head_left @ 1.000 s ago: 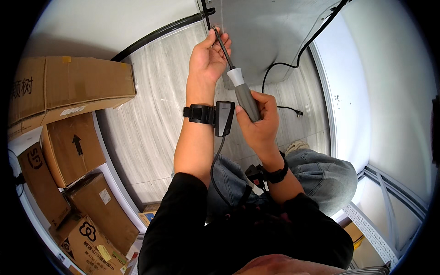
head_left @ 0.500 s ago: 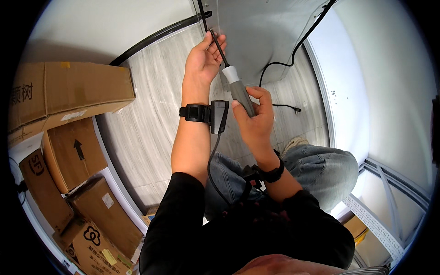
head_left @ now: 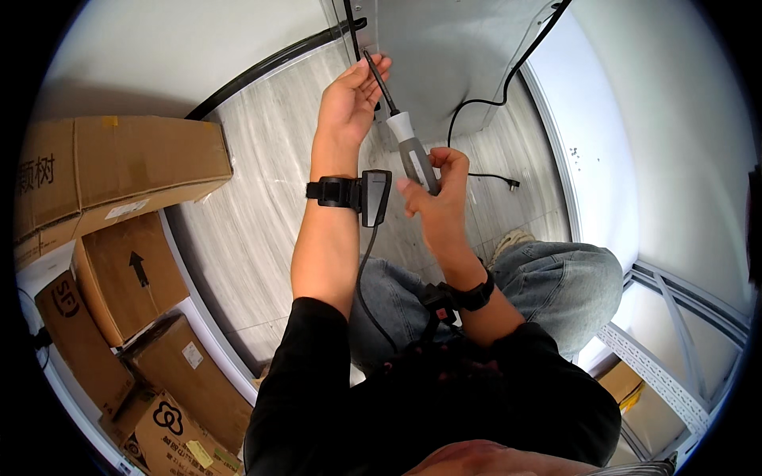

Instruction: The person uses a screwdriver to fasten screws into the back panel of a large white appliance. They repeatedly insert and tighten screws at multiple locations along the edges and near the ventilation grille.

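"Hands?"
"Right hand (head_left: 444, 198) closed round the butt of the screwdriver (head_left: 414, 151); left hand (head_left: 347, 103) half-open, fingers curled by the shaft near its tip; cannot tell whether it pinches."
"Where's the screwdriver?"
"Slanting between both hands; tip near the left edge of the grey metal panel (head_left: 452, 63); contact unclear."
"Step, next move?"
"Guiding the tip, I judge; calls for a straight shaft, left fingertips steadying, right grip firm."

Head-worn fisheye view, facing down, close range
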Demonstrator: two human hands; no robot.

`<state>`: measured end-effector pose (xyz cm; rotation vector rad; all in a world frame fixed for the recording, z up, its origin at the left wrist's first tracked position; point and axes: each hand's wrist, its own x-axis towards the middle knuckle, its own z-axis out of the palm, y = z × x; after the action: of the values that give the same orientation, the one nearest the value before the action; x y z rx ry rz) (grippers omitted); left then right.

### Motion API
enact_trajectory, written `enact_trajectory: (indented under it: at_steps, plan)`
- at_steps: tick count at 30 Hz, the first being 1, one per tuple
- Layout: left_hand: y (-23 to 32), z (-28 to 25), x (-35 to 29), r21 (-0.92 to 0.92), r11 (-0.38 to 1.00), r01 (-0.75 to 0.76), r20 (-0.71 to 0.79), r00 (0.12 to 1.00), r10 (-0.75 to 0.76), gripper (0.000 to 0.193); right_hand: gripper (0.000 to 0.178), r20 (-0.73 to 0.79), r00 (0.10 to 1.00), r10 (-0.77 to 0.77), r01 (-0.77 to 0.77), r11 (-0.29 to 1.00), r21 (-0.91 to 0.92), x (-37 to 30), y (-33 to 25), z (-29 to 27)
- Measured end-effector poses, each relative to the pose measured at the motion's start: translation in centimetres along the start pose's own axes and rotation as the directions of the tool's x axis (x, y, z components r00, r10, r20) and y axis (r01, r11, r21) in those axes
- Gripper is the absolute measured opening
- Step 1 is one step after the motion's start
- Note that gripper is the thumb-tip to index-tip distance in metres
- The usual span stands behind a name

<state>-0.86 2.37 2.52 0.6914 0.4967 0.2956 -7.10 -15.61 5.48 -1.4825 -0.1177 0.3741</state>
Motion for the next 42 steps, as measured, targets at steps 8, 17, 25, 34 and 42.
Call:
enact_trajectory:
  at_steps: [8,17,25,34,42]
  plan:
    - [-0.1,0.8,-0.5,0.053,0.999,0.001,-0.033,0.999,0.001,0.027,0.035,0.048,0.972,0.229,-0.233,0.930,0.285,-0.2,-0.8,-0.5]
    - [-0.4,0.6,-0.7,0.092,0.995,-0.042,0.004,0.999,0.042,0.031,0.024,-0.120,0.993,0.002,0.002,1.000,0.031,-0.2,0.8,0.5]
    - [0.1,1.0,-2.2,0.190,0.980,-0.065,0.119,0.992,0.042,0.034,0.031,0.100,0.956,0.277,-0.294,0.917,0.271,0.0,-1.1,-0.7]
    - [0.3,0.4,-1.9,0.229,0.973,0.006,-0.031,1.000,0.001,0.023,0.033,-0.093,0.992,-0.084,0.076,0.993,-0.087,-0.5,2.6,0.9]
    - [1.0,1.3,-3.2,0.172,0.983,0.062,0.125,0.988,-0.085,0.022,0.040,0.224,0.877,0.425,-0.479,0.811,0.336,0.5,-1.1,-1.1]
